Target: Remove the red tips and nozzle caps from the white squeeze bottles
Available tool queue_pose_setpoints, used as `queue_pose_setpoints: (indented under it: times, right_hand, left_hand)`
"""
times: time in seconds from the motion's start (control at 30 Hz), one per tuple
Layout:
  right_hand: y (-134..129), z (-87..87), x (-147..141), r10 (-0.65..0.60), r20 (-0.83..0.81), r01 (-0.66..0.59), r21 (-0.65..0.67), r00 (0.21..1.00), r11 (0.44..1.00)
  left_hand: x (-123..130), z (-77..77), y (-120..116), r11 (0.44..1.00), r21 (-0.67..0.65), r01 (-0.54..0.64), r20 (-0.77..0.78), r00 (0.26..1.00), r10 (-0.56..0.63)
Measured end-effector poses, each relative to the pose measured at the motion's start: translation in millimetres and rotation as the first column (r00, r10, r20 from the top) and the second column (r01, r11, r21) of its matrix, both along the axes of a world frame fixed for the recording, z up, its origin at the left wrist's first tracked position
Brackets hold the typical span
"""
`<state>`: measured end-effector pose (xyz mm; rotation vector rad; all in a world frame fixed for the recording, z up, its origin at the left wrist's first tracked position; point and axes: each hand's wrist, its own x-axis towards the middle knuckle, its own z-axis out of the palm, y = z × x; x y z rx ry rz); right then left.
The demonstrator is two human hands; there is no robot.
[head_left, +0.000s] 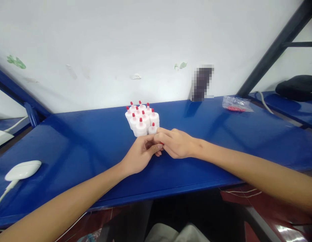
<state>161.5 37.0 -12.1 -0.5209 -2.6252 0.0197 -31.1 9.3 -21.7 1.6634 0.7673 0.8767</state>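
Note:
My left hand [140,153] and my right hand [174,143] meet over the desk with their fingers closed together. Between the fingertips a bit of a small red cap [161,143] shows; the rest is covered by my fingers. Just beyond my hands stands a tight cluster of white squeeze bottles [141,128], upright, each with a pointed nozzle and red tip. The nearest bottle at the right of the cluster [153,129] is partly hidden behind my fingers.
A clear plastic bag with red pieces [237,105] lies at the back right of the blue desk [95,134]. A white earbud case [23,170] with a cable sits at the left. A pixelated dark object [201,84] leans on the wall. Black fabric [297,87] lies far right.

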Motion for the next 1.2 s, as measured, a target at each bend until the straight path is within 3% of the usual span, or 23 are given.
queue_pose_setpoints:
  times: [0.23,0.47,0.57,0.63,0.7,0.8,0.87,0.97,1.03,1.2]
  right_hand:
    - [2,-2.7,-1,0.003,-0.031,-0.002,0.028,1.000,1.000]
    - [5,-1.5,-4,-0.006,-0.212,0.019,0.061,0.977,0.998]
    - [8,1.0,-2,0.018,-0.305,-0.006,0.040,0.952,0.999]
    - [11,4.0,1,-0.006,-0.387,0.010,0.008,0.922,1.000]
    - [15,7.3,6,-0.086,-0.478,0.071,-0.049,0.874,0.996]
    - [20,9.9,10,-0.247,-0.580,0.157,-0.203,0.776,0.967]
    - [23,9.3,9,-0.329,-0.609,0.158,-0.317,0.722,0.935]
    - [22,7.2,5,-0.434,-0.586,0.177,-0.444,0.685,0.879]
    - [20,7.0,1,-0.472,-0.541,0.235,-0.450,0.696,0.862]
    - [18,9.0,-2,-0.466,-0.484,0.360,-0.300,0.741,0.883]
  left_hand:
    - [2,1.5,-2,1.000,-0.008,-0.019,0.022,1.000,0.019]
    - [4,6.5,3,0.990,-0.110,-0.093,0.081,0.992,0.102]
    - [4,5.8,3,0.984,-0.116,-0.131,0.025,0.991,0.135]
    - [5,5.1,-1,0.988,-0.038,-0.146,-0.067,0.987,0.144]
    - [7,4.6,-6,0.980,0.139,-0.144,-0.199,0.965,0.170]
    - [11,4.3,-13,0.900,0.435,-0.015,-0.430,0.875,0.223]
    - [14,4.6,-15,0.831,0.542,0.127,-0.576,0.776,0.257]
    - [16,6.4,-16,0.758,0.599,0.259,-0.702,0.625,0.342]
    - [15,7.9,-16,0.744,0.603,0.287,-0.731,0.573,0.371]
    - [10,7.0,-15,0.771,0.576,0.272,-0.732,0.592,0.337]
